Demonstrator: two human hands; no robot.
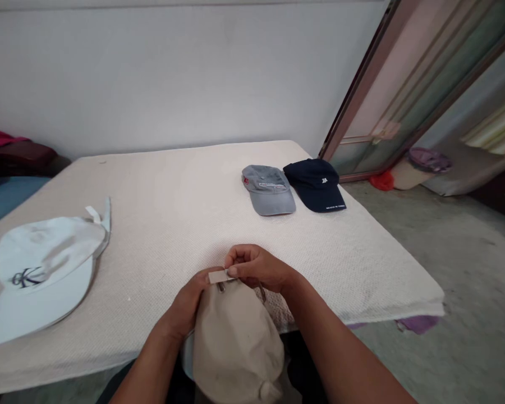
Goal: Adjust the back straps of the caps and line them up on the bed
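Observation:
A beige cap [238, 342] is held at the near edge of the table, its back strap [217, 276] facing away from me. My left hand [189, 306] grips the cap's left side by the strap, with most of its fingers hidden behind the cloth. My right hand [258, 266] pinches the strap's right end between thumb and fingers. Just below the strap a small metal buckle [221, 287] shows. The cap's brim is mostly out of sight beneath it.
On the table [164, 224], a white cap [50, 264] with loose strap ends lies at the left. A grey cap [269, 191] and a navy cap [313, 182] sit side by side at the back right. Behind stands a white wall [185, 78]; a glass door [379, 101] is at the right.

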